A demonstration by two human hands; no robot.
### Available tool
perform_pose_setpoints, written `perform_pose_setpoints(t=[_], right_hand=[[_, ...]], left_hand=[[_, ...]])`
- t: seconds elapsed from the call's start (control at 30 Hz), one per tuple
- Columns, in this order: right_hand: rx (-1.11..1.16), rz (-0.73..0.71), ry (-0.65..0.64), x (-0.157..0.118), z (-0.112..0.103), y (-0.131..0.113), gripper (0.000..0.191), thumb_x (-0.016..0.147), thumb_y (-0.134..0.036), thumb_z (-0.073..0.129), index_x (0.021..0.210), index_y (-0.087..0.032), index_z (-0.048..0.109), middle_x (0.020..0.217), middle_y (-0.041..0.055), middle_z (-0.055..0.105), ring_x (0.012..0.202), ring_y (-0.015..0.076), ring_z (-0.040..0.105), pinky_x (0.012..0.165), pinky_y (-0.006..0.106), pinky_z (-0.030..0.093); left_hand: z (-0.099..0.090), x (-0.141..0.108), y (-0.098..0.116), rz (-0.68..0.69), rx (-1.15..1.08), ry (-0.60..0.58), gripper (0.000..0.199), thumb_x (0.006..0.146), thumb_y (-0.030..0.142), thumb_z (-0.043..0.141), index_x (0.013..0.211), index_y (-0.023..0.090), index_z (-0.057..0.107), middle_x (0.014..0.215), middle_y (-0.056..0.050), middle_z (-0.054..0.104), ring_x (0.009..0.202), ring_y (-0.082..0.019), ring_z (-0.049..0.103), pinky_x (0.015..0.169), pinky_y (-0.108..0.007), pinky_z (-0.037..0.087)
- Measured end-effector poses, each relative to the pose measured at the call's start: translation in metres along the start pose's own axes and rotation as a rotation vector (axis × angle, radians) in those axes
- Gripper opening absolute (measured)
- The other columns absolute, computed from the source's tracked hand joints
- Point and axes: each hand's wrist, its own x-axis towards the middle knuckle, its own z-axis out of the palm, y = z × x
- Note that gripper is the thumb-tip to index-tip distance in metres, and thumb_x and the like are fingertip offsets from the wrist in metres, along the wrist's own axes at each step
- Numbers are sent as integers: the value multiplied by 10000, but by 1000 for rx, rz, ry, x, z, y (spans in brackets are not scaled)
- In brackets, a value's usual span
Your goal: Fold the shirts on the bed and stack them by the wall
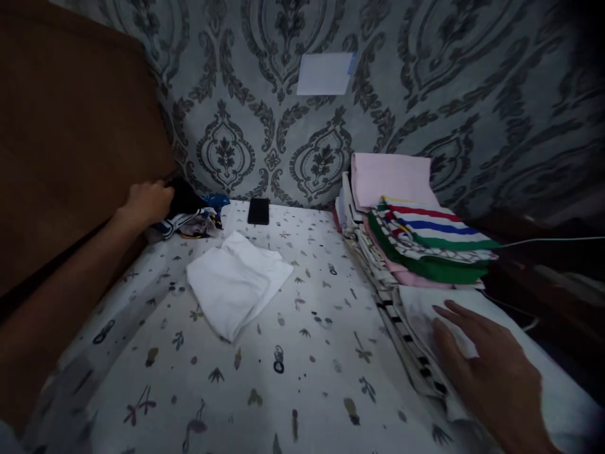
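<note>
Sheet (312, 397) across lower and middle frame; wall (283, 139) behind, bearing a card (325, 74) at top centre. Panel (70, 126) at upper left; to its right, a heap of clothes (186, 200), left hand (150, 200) at its left end. Cloth (231, 284) left of centre, a flat object (258, 211) behind it. Textile stack (439, 227) at right, right hand (491, 366) over its near end. Far right: too dim for me to itemise.

Single head cam — forward, tilted down.
Looks from near over the patterned sheet (314, 391) — wallpapered wall (278, 135) behind.
</note>
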Motion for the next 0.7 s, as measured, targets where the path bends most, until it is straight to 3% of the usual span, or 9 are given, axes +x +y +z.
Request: perform_pose_setpoints(t=[0.07, 0.1, 0.2, 0.27, 0.3, 0.37, 0.47, 0.6, 0.7], right_hand=[[134, -167, 88, 9, 5, -34, 214, 951, -364, 520, 1049, -242, 666, 1040, 116, 744, 1001, 281, 703, 856, 427, 583], [223, -231, 44, 15, 12, -55, 185, 955, -319, 529, 1070, -249, 656, 1014, 96, 744, 957, 254, 709, 817, 397, 591], [477, -372, -249, 41, 49, -121, 259, 987, -322, 464, 1176, -270, 633, 1214, 85, 697, 1140, 255, 649, 948, 424, 549], [462, -279, -438, 63, 79, -159, 341, 1003, -355, 417, 1279, -251, 588, 1398, 116, 588, 1326, 281, 515, 1072, 447, 456], [424, -184, -526, 74, 94, -173, 367, 995, -369, 432, 1304, -225, 568, 1423, 133, 558, 1353, 304, 476, 1072, 464, 443], [403, -116, -549, 95, 117, -194, 389, 962, -374, 488, 1269, -150, 574, 1336, 188, 588, 1266, 353, 518, 1016, 510, 447], [440, -86, -548, 112, 137, -207, 223, 896, -360, 589, 1055, -215, 645, 1082, 123, 678, 1044, 291, 608, 835, 398, 488], [548, -55, -524, 120, 136, -206, 42, 835, -287, 609, 849, -253, 630, 784, 30, 658, 741, 202, 601, 606, 304, 425], [577, 40, -398, 132, 114, -191, 116, 865, -304, 506, 891, -232, 594, 756, 25, 609, 697, 187, 544, 618, 309, 417]], left_hand=[[-7, -15, 30, 205, -116, -18, 299, 947, 193, 418, 1100, 132, 668, 1150, -158, 671, 1050, -301, 647, 927, -429, 484], [-7, -23, 49, 363, -212, -112, 310, 962, 220, 405, 1110, 154, 668, 1131, -123, 687, 1024, -259, 652, 916, -370, 486], [4, -47, 101, 797, -407, -425, 328, 901, 202, 485, 1185, 203, 648, 1213, -63, 677, 1099, -203, 623, 955, -271, 453], [11, -58, 119, 880, -402, -478, 431, 842, 186, 539, 1267, 213, 606, 1298, -78, 636, 1178, -224, 584, 1002, -290, 428], [12, -62, 122, 870, -376, -482, 471, 828, 194, 554, 1297, 215, 586, 1310, -89, 628, 1183, -239, 579, 1009, -311, 425], [11, -68, 117, 815, -319, -510, 508, 816, 219, 570, 1324, 218, 567, 1282, -99, 646, 1150, -262, 594, 989, -338, 438], [3, -76, 95, 795, -330, -549, 470, 784, 178, 547, 1246, 221, 619, 1202, -79, 692, 1109, -269, 616, 927, -306, 456], [-12, -81, 70, 806, -466, -497, 341, 732, 117, 482, 995, 211, 678, 991, -33, 725, 941, -224, 659, 784, -245, 465], [-32, -75, 60, 745, -540, -246, 260, 739, 148, 474, 918, 213, 651, 932, -16, 695, 884, -203, 641, 748, -243, 448]])
